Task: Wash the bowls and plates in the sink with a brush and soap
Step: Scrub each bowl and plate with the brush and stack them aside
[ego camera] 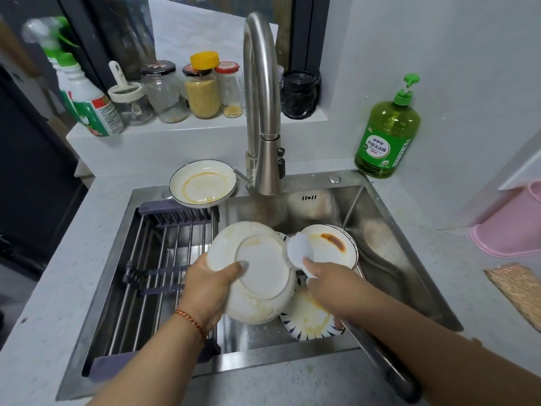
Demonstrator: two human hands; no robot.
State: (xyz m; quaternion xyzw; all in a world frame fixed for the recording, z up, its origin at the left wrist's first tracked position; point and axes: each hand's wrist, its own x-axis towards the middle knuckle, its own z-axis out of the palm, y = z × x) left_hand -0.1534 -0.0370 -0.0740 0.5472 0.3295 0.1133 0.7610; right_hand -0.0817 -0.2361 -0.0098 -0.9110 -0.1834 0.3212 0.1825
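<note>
Stainless-steel sink (pixel 380 218) set in a pale speckled counter, seen from above. The left hand (pixel 210 288) grips a white plate (pixel 257 271) by its near-left rim, thumb curled over the upturned underside, holding it tilted above the basin; yellowish residue clings to its edge. The right hand (pixel 325 281) pinches a white sponge pad (pixel 300 250) against the plate's right rim, fingers curled round the pad. Beneath the hands lies a soiled plate with blue rim marks (pixel 307 320); to the far right of the pad, a stained plate with a brown smear (pixel 330 244) leans on further dishes in the basin. A dirty dark-rimmed bowl (pixel 202 183) sits on the far-left sink ledge, just left of the brushed-metal faucet (pixel 260 112). A drying rack (pixel 164 259) spans the sink's left half. A green dish-soap pump bottle (pixel 386 133) stands on the counter at far right. Jars (pixel 202 89) and a spray bottle (pixel 87 95) line the far shelf. A pink tub (pixel 509 230) sits at the right edge.
</note>
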